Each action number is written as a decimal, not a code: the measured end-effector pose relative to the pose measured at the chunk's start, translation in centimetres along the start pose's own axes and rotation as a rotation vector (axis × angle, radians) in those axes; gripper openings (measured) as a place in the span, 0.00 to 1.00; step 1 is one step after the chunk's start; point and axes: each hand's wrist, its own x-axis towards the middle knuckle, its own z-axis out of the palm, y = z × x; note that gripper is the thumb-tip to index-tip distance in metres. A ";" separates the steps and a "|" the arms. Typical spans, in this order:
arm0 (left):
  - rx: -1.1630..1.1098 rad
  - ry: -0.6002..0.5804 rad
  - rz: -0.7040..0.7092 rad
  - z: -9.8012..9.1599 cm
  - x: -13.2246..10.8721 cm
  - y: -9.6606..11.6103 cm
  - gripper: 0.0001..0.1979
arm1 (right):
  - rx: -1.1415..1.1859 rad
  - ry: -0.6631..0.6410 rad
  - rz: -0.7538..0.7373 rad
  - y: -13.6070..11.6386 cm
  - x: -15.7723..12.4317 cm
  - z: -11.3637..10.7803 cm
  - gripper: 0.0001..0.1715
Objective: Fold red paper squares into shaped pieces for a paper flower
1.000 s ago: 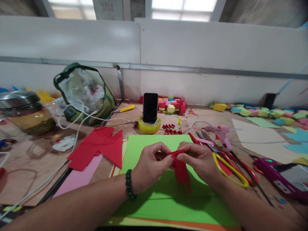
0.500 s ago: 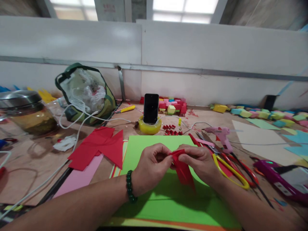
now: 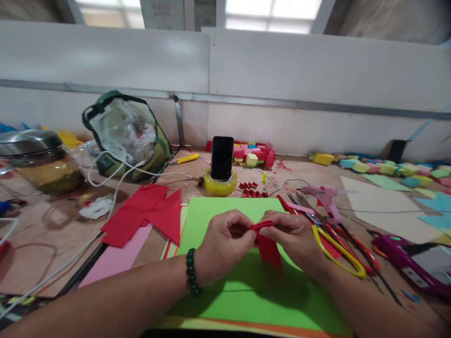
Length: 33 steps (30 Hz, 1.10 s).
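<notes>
Between my two hands a small piece of red paper (image 3: 269,252) hangs, its upper edge folded into a narrow strip. My left hand (image 3: 225,249), with a green bead bracelet (image 3: 192,272) at the wrist, pinches the fold's left end. Thumb and fingers of my right hand (image 3: 292,234) grip the same fold from the right. Both hands are held above a stack of coloured paper with a bright green sheet (image 3: 225,300) on top. Left of the stack lie cut red paper pieces (image 3: 137,213), partly over a pink sheet (image 3: 118,263).
Scissors (image 3: 338,253) and a pink glue gun (image 3: 324,199) lie close to my right hand. A phone (image 3: 222,158) leans in a yellow holder (image 3: 218,184). Small folded red pieces (image 3: 252,190) sit behind the stack. At left are a glass jar (image 3: 38,164) and a bag (image 3: 130,141) with cables.
The red paper's top edge has turned over, so the fold now shows as a narrower strip and the hanging part has swung slightly. Both hands stay in nearly the same place.
</notes>
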 end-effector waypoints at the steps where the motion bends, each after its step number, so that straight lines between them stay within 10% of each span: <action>1: 0.000 -0.002 -0.003 0.0 0.0 0.0 0.05 | -0.003 0.004 0.001 0.0 0.0 0.0 0.13; 33: 0.286 0.044 0.242 -0.3 -0.4 0.3 0.09 | -0.071 0.040 -0.051 0.0 -0.1 0.0 0.14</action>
